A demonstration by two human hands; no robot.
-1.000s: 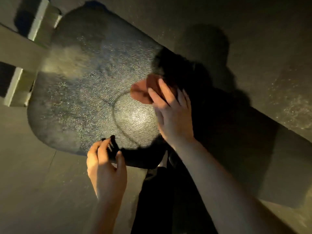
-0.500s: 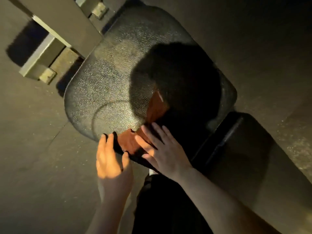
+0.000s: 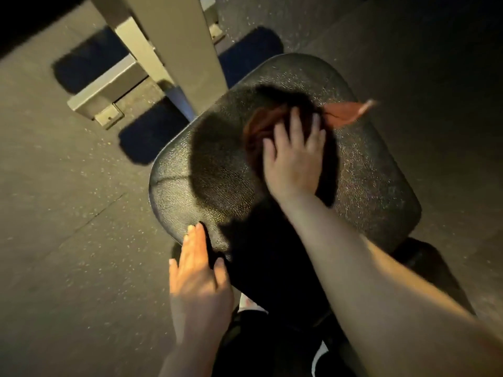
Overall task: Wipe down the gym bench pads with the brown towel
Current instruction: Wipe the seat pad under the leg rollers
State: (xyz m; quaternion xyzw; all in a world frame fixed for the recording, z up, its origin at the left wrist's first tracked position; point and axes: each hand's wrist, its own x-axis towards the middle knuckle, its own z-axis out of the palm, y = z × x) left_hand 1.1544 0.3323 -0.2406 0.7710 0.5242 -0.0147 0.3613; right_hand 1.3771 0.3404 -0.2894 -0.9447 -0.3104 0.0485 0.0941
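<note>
Dark floor point(image 3: 68, 213) under black pad point(image 3: 367, 172), pale frame point(image 3: 163, 36) beyond pad's far edge, right hand point(image 3: 294, 159) mid-pad with fingers spread, pressing brown towel point(image 3: 261, 126), one towel corner flung rightward, left hand point(image 3: 196, 270) flat, fingers together, touching pad's near edge

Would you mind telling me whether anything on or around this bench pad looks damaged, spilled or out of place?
Nothing stands out. The black bench pad looks intact, with no visible tear or spill. The right hand presses the brown towel onto it, one corner trailing loose, and the left hand rests flat at the near edge.
</note>
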